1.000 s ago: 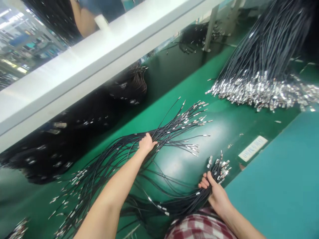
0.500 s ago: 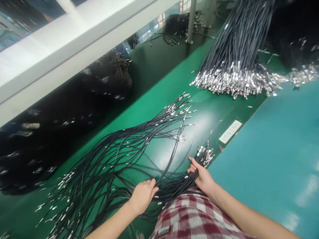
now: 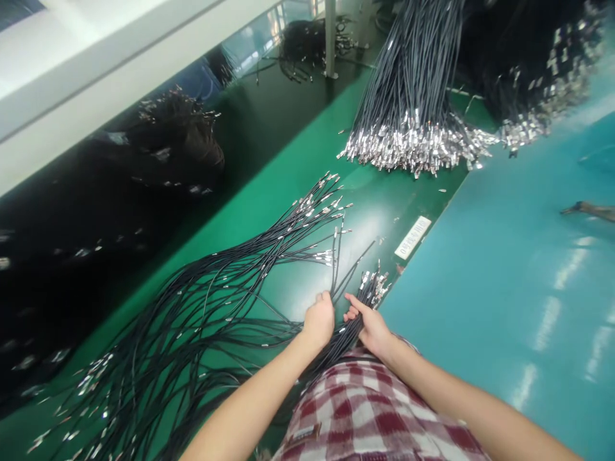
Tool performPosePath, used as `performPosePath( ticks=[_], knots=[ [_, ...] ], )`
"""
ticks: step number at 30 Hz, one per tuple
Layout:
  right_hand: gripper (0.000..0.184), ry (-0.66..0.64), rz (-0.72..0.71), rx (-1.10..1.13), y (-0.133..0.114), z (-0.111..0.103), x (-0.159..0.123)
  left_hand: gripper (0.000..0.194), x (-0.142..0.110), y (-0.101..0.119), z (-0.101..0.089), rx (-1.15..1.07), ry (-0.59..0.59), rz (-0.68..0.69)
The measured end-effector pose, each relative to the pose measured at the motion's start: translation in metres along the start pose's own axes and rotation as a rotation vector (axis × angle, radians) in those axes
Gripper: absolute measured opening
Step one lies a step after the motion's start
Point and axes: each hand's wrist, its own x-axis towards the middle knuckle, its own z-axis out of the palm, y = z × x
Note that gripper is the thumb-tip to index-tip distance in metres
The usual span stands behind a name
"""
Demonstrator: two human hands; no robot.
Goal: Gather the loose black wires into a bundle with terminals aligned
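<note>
In the head view my right hand (image 3: 371,325) is wrapped round a bundle of black cables (image 3: 354,330), just below their silvery metal ends (image 3: 377,285). Close beside it, my left hand (image 3: 319,319) is closed on a few loose cables (image 3: 346,276) whose tips point up and away from me. Its fingertips are partly hidden from view. Many more black cables (image 3: 192,275) lie spread over the green table (image 3: 269,208) to the left, some with ends fanned out ahead of my hands.
A thick bunch of cables (image 3: 408,70) with shiny ends lies at the upper right, beside another dark bunch (image 3: 528,83). Dark cable piles (image 3: 177,141) sit under a white shelf beam (image 3: 120,77). A white label (image 3: 412,237) is on the table's edge, above the blue-green floor (image 3: 480,275).
My left hand has moved right and forward, close to my right hand, bringing the loose cables along. My right hand still holds the bundle. The camera view has shifted somewhat.
</note>
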Motion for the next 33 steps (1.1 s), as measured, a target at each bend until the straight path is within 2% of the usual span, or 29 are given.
performPosePath(
  ticks=[4, 7, 11, 13, 15, 17, 22, 24, 29, 33],
  knots=[
    [0.038, -0.027, -0.035, 0.019, -0.001, 0.002, -0.006, 0.005, -0.007, -0.011, 0.011, -0.482, -0.027, 0.104],
    [0.044, -0.059, -0.046, -0.013, -0.001, 0.003, -0.009, 0.019, -0.015, -0.015, 0.011, -0.737, -0.046, 0.13],
    [0.041, -0.037, -0.023, -0.063, -0.002, 0.004, -0.01, 0.035, -0.023, -0.01, 0.009, -0.952, -0.135, 0.049],
    [0.041, -0.022, -0.037, -0.065, -0.003, 0.003, -0.011, 0.035, -0.028, -0.011, 0.006, -0.956, -0.076, 0.028],
    [0.043, -0.013, -0.051, -0.063, -0.004, 0.001, -0.011, 0.033, -0.034, -0.017, 0.002, -0.869, 0.031, 0.036],
    [0.047, -0.015, -0.056, -0.075, -0.005, 0.0, -0.012, 0.031, -0.044, -0.025, 0.0, -0.756, 0.088, 0.041],
    [0.048, 0.006, -0.068, -0.11, -0.005, -0.002, -0.012, 0.032, -0.073, -0.043, 0.0, -0.634, 0.056, 0.037],
    [0.042, 0.007, -0.08, -0.117, -0.004, -0.002, -0.011, 0.033, -0.082, -0.047, 0.0, -0.623, 0.042, 0.036],
    [0.027, -0.102, -0.081, -0.051, -0.002, -0.002, -0.01, 0.037, -0.098, -0.053, -0.006, -0.611, -0.027, 0.031],
    [0.013, -0.045, -0.026, 0.011, -0.003, 0.001, -0.013, 0.037, -0.104, -0.055, -0.008, -0.619, -0.065, 0.017]
  ],
)
